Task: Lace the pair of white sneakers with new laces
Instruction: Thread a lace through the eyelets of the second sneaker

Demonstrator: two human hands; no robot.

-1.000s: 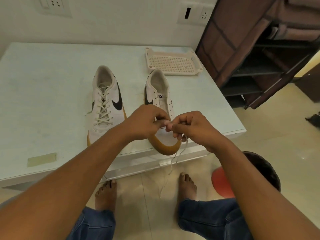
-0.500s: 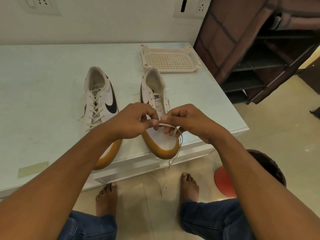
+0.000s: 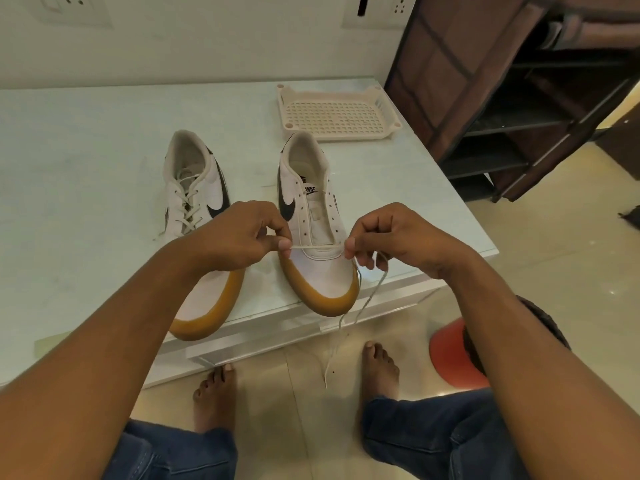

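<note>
Two white sneakers with black swooshes and tan toe rims stand side by side near the table's front edge. The left sneaker is laced. The right sneaker has bare eyelets, with one cream lace stretched across its lowest eyelets. My left hand pinches the lace's left end just left of the shoe. My right hand pinches the lace at the shoe's right side, and the long loose end hangs over the table edge toward the floor.
A cream perforated plastic tray sits at the back right of the pale table. A dark brown fabric shelf rack stands to the right. Below are my bare feet, jeans and a red-and-dark object on the tiled floor.
My hands have moved apart, drawing the lace taut across the right sneaker's lowest eyelets. Earlier both hands were close together over the toe.
</note>
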